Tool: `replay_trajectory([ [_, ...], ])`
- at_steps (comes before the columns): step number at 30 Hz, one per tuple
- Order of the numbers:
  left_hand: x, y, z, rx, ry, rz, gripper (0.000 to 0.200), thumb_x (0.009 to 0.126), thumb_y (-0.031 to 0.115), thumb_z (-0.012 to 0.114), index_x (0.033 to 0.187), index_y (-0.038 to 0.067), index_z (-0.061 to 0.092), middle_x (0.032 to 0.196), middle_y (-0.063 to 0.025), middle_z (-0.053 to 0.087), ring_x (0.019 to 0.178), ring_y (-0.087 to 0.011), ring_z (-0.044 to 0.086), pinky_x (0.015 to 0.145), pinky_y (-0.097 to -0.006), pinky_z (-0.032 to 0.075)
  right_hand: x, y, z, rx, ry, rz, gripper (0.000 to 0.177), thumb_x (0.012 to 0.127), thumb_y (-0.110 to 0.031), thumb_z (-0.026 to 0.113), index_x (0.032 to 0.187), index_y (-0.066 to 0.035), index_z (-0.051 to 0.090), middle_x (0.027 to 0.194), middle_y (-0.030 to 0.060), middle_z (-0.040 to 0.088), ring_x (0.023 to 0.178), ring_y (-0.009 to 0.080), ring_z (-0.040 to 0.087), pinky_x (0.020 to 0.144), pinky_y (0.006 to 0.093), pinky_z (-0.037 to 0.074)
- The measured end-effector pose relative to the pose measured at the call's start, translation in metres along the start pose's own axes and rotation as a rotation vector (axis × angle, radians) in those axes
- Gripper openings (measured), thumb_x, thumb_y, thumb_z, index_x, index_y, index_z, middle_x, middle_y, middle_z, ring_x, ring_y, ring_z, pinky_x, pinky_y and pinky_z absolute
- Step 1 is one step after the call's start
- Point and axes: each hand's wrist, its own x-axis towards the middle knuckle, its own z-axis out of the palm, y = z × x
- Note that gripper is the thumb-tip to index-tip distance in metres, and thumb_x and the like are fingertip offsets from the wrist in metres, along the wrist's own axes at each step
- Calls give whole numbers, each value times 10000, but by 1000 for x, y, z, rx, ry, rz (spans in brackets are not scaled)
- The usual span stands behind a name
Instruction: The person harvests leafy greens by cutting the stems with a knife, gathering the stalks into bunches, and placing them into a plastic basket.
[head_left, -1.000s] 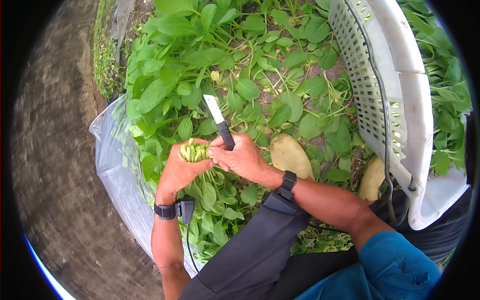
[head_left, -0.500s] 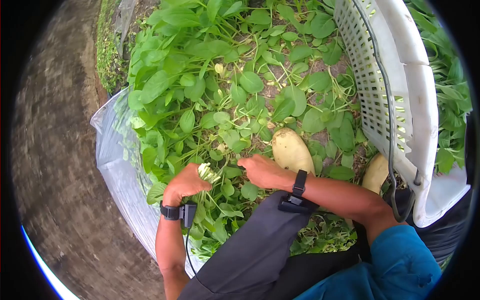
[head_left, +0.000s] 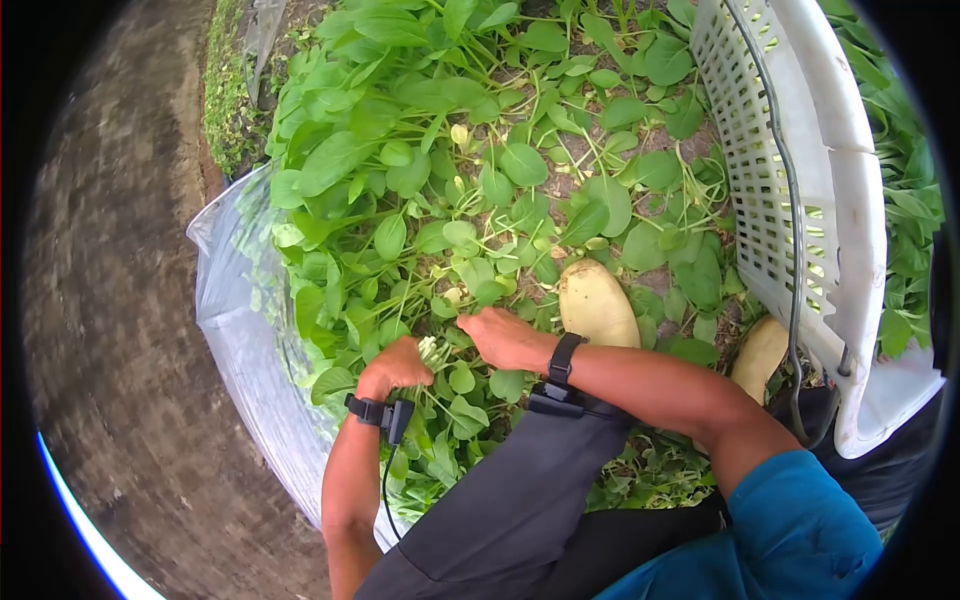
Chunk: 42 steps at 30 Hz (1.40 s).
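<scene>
My left hand (head_left: 397, 366) is closed around a bunch of leafy greens, whose pale cut stem ends (head_left: 430, 350) stick out between thumb and fingers. The leaves of the bunch (head_left: 440, 460) hang down below my palm. Just to the right, my right hand (head_left: 500, 338) is curled low among the growing green plants (head_left: 400, 235), its fingertips close to the stems by the left hand. What the right fingers hold, if anything, is hidden.
A white slatted plastic basket (head_left: 850, 230) with a wire handle stands at the right. Pale yellow boot toes (head_left: 598, 305) rest among the plants. Clear plastic sheeting (head_left: 245, 345) edges the bed, beside a bare dirt path (head_left: 120, 260). More greens (head_left: 905, 200) lie beyond the basket.
My right hand has moved slightly left, nearer the left hand. The left hand has shifted a little right with the bunch. The view has moved slightly.
</scene>
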Motion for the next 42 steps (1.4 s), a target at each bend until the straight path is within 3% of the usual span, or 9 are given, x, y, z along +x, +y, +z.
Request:
replay_trajectory([
  [6,-19,-1,-4,-180,72,76,507,680,195,864,1079,-81,716,841,-225,724,737,-329,672,737,-417,566,-16,-8,-42,-145,-196,116,320,877,22,622,1193,17,673,928,288,711,932,490,703,793,543,566],
  [8,-31,13,-20,-168,44,62,514,692,159,869,1175,42,739,902,-76,749,793,-195,651,769,-348,550,-22,-14,-52,110,64,173,199,877,11,618,1053,24,710,962,268,719,947,475,712,825,551,557],
  [13,-66,32,-41,-338,62,175,472,732,90,833,1182,0,721,862,-25,703,795,-137,628,755,-314,537,-3,-11,-31,530,64,222,347,937,-228,796,1189,-20,680,838,-21,656,737,79,581,643,304,482],
  [18,-110,71,-64,-371,199,239,445,755,68,787,1188,-10,716,847,-39,689,761,-148,601,735,-327,529,-16,-48,-45,678,44,115,412,933,-317,848,1168,-14,696,807,-51,612,698,41,529,606,253,436],
  [22,-141,107,-76,-396,266,337,450,778,62,777,1221,14,714,875,-51,714,791,-148,637,788,-319,543,-23,-50,-69,697,406,33,220,948,-208,785,1033,-7,756,714,-3,639,661,77,551,606,315,469],
  [26,-173,146,-89,-288,686,314,397,807,1,773,1198,14,710,957,-18,741,832,-105,642,800,-290,540,-39,-78,-118,587,302,-50,236,941,-192,782,956,36,719,689,79,670,579,131,654,555,330,504],
  [29,-166,151,-99,-522,532,599,395,827,-22,779,1215,-6,705,1049,-69,781,914,-111,691,829,-298,568,-45,-104,-133,620,278,-77,179,971,-131,774,1034,33,737,758,42,734,643,78,683,562,268,509],
  [40,-106,150,-105,-682,185,569,371,829,91,901,1142,3,721,958,-1,757,837,-66,652,774,-265,551,-49,-91,-133,934,352,71,152,969,-83,783,1053,18,705,756,-3,686,629,58,630,531,227,446],
  [42,-103,150,-102,-686,131,526,379,815,110,918,1130,6,735,948,-1,758,840,-71,650,783,-272,547,-41,-84,-154,743,667,-17,189,1010,-184,756,1040,-5,702,730,-38,633,605,46,555,531,234,429],
])
